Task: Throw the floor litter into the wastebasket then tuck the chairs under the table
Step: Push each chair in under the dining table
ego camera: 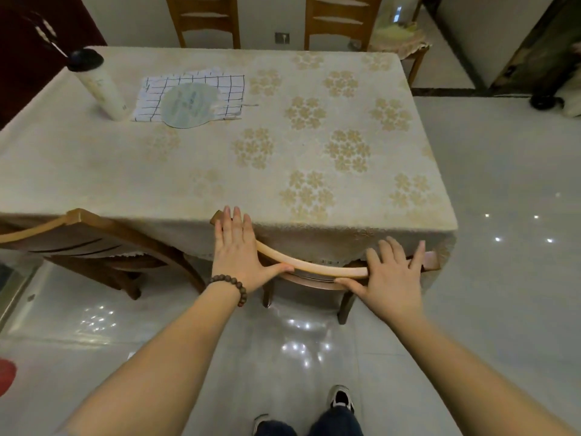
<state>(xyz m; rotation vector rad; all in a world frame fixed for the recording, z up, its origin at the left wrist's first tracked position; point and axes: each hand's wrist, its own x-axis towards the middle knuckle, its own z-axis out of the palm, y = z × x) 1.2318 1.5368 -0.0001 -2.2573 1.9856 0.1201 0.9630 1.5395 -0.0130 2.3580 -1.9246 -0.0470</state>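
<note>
A wooden chair (317, 269) stands at the near edge of the table (220, 171), its seat mostly hidden under the cream tablecloth. Both my hands lie flat on its curved top rail, fingers spread. My left hand (237, 247) covers the rail's left end, thumb under the rail. My right hand (391, 272) presses on the right end. A second wooden chair (94, 247) sits to the left, partly under the table. No litter or wastebasket is in view.
Two more chairs (204, 20) (341, 20) stand at the far side. On the table are a white bottle (100, 86), a checked cloth (201, 86) and a round fan (188, 105). Glossy tiled floor (503, 184) opens to the right. A red object (6, 374) lies at the left edge.
</note>
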